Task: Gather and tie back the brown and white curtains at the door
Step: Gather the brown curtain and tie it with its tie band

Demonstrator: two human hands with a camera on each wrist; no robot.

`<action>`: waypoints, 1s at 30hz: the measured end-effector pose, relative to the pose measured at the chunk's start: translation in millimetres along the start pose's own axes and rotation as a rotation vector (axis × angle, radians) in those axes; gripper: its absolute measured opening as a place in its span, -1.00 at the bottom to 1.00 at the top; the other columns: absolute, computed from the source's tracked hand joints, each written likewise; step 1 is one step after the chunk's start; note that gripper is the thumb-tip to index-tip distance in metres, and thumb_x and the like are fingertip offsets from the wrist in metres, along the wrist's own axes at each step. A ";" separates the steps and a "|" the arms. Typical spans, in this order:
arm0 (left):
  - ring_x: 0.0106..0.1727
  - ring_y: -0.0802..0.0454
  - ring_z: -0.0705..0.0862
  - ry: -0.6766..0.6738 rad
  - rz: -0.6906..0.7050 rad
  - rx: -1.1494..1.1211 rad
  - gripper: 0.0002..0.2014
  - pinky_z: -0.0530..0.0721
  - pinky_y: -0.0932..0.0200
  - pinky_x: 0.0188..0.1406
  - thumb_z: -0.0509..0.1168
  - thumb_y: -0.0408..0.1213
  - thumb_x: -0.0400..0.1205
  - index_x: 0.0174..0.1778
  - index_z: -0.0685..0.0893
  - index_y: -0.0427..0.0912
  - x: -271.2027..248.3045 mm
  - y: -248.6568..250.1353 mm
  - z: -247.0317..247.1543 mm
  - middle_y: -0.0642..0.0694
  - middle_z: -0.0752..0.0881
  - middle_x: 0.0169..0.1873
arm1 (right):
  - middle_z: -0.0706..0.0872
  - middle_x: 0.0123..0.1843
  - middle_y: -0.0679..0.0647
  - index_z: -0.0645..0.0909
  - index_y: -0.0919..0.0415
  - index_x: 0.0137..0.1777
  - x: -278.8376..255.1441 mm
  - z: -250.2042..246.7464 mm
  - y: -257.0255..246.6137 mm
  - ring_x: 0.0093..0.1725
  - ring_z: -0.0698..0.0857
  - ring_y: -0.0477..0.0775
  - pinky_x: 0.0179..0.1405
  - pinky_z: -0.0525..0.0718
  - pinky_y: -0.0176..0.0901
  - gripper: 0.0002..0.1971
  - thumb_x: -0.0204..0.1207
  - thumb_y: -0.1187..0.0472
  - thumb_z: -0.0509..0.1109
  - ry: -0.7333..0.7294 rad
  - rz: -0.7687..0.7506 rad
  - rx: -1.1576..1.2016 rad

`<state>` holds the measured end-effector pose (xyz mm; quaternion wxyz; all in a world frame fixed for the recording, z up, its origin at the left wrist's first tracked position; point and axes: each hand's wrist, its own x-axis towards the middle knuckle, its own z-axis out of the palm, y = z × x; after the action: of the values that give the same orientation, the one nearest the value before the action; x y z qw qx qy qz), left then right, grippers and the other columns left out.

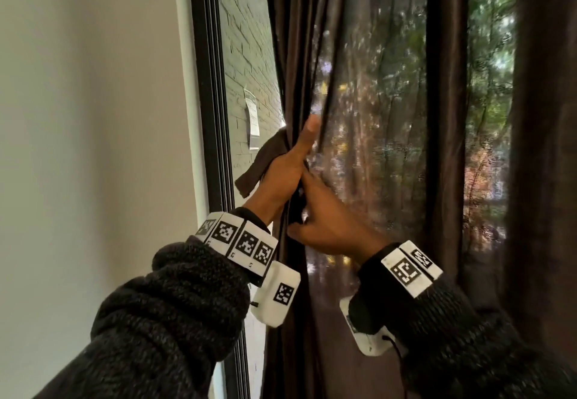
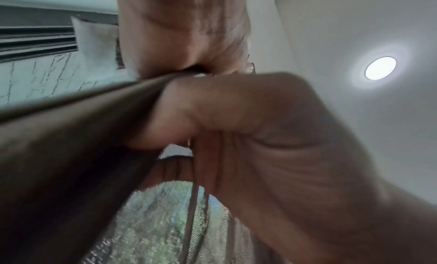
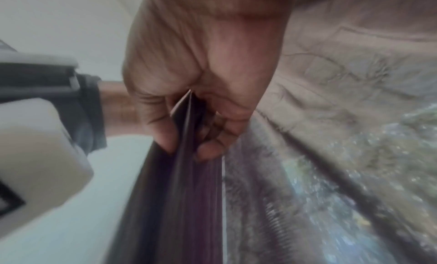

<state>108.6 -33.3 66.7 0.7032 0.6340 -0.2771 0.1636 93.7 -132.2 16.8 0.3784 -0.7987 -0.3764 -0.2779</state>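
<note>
A brown curtain (image 1: 368, 117) hangs over the glass door; its middle is thin enough that trees show through. My left hand (image 1: 290, 161) grips its bunched left edge at chest height, thumb pointing up. A short brown fabric tie-back strip (image 1: 257, 164) sticks out to the left of that fist. Just below, my right hand (image 1: 296, 220) holds the same bunched fold, fingers curled behind it. In the right wrist view the fingers of the right hand (image 3: 187, 148) pinch a dark fold of the curtain (image 3: 184, 184). I cannot pick out a white curtain.
A black door frame (image 1: 215, 117) and a white wall (image 1: 93, 117) stand to the left. Through the glass I see a brick wall with a paper note (image 1: 253, 120). A darker curtain panel (image 1: 546, 149) hangs at the far right.
</note>
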 end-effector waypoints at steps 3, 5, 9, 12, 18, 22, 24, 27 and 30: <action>0.06 -0.11 0.80 0.064 0.003 -0.006 -0.51 0.75 -0.02 0.13 0.43 0.17 0.52 0.16 0.78 -0.16 9.7 -5.6 -6.2 -0.14 0.83 -0.02 | 0.69 -0.04 -0.18 0.64 0.07 0.29 -6.4 -10.9 -4.2 -0.16 0.70 -0.30 -0.24 0.65 -0.43 -0.53 0.41 0.45 0.42 0.287 -0.032 0.007; 0.19 -0.20 0.77 0.069 -0.011 -0.039 -0.47 0.65 -0.21 0.35 0.46 0.18 0.45 0.17 0.79 -0.15 16.2 -10.6 -12.1 -0.17 0.83 0.06 | 0.65 0.16 -0.06 0.67 0.07 0.30 -7.5 -20.9 -2.5 0.07 0.68 -0.20 -0.05 0.75 -0.21 -0.58 0.42 0.30 0.49 0.684 -0.005 -0.060; -0.07 -0.04 0.84 -0.067 -0.005 -0.137 -0.77 0.81 0.04 0.02 0.27 -0.20 0.73 0.07 0.79 -0.24 11.1 -5.7 -10.7 -0.12 0.86 -0.14 | 0.46 0.56 0.18 0.06 -0.08 0.71 12.9 -29.8 23.0 0.51 0.53 0.11 0.46 0.55 0.11 0.19 0.17 -0.36 0.65 0.711 0.331 0.133; -0.13 -0.11 0.82 -0.181 -0.072 -0.226 -0.65 0.83 0.06 -0.13 0.15 -0.16 0.78 0.01 0.81 -0.25 7.2 -2.3 -7.8 -0.18 0.86 -0.14 | 0.75 0.12 0.13 -0.01 -0.06 0.73 22.1 -30.2 35.9 -0.11 0.81 -0.09 -0.09 0.77 -0.05 0.11 0.34 -0.17 0.65 0.528 0.385 0.467; -0.17 -0.08 0.82 -0.353 -0.192 -0.327 -0.56 0.81 0.05 -0.04 0.09 -0.08 0.78 0.12 0.70 -0.40 5.6 7.8 -18.1 -0.26 0.82 -0.12 | 0.38 0.69 0.13 0.09 -0.16 0.71 22.7 -25.3 40.5 0.68 0.36 0.13 0.62 0.39 0.29 0.27 0.04 -0.48 0.66 0.655 0.397 0.285; 0.15 -0.20 0.77 -0.343 -0.210 -0.320 -0.54 0.73 -0.08 0.24 0.14 -0.06 0.76 0.30 0.66 -0.39 7.6 7.2 -16.2 -0.34 0.77 0.14 | 0.73 0.39 0.16 0.38 0.23 0.61 15.0 -29.9 28.0 0.36 0.73 0.13 0.42 0.65 0.21 -0.16 0.39 0.02 0.66 0.529 0.233 0.595; 0.26 -0.22 0.72 -0.261 -0.169 -0.309 -0.57 0.67 -0.12 0.34 0.15 -0.07 0.76 0.34 0.66 -0.33 7.6 2.6 -11.2 -0.33 0.74 0.23 | 0.81 0.23 0.21 0.59 0.34 0.40 15.1 -32.8 22.6 0.22 0.81 0.14 0.30 0.74 0.21 -0.51 0.50 0.27 0.58 0.573 0.150 0.506; 0.05 -0.01 0.81 0.002 -0.009 -0.100 -0.76 0.73 0.08 0.13 0.22 -0.05 0.74 0.01 0.77 -0.05 9.4 -9.3 -1.9 -0.07 0.83 -0.07 | 0.82 0.08 0.03 0.66 0.30 0.29 10.9 -35.8 23.5 0.06 0.82 -0.13 0.12 0.80 -0.14 -0.62 0.49 0.31 0.58 0.692 0.110 0.219; -0.10 0.13 0.76 0.035 0.077 -0.026 -0.75 0.68 0.33 -0.07 0.19 -0.06 0.76 -0.02 0.75 -0.04 9.0 -14.4 11.8 -0.04 0.77 -0.14 | 0.81 0.09 -0.02 0.60 0.19 0.42 1.9 -26.2 22.2 0.07 0.80 -0.09 0.13 0.79 -0.08 -0.55 0.52 0.27 0.48 0.743 0.067 -0.059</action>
<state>122.0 -48.1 61.1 0.7094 0.6107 -0.2909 0.1980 108.6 -162.3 24.1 0.4750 -0.6656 -0.1788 -0.5471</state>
